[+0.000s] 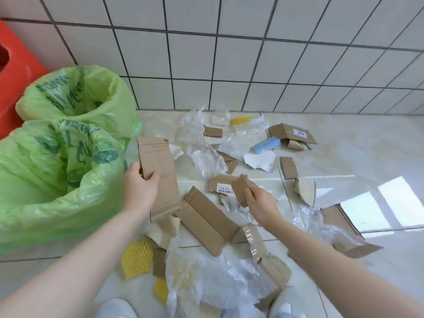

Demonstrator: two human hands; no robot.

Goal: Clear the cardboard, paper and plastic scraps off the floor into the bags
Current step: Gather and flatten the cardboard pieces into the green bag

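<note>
1. Head view, centre-left: the left hand [141, 187] has its fingers [153, 177] clamped on the lower edge of a long cardboard strip [158, 171], thumb on one face; the strip stands beside the near green bag [55, 180].
2. Centre: the right hand [259, 203] pinches a small cardboard piece [241, 188] above the floor [344, 157].
3. Risk: the long strip may catch the bag's limp rim and push it shut, or slip from an edge-only grip.
4. Risk: the small piece could drop back among the plastic film [206, 154].
5. Both forearms reach forward from the bottom corners, wrists bent down; a second green bag [78, 97] sits upper left.
</note>
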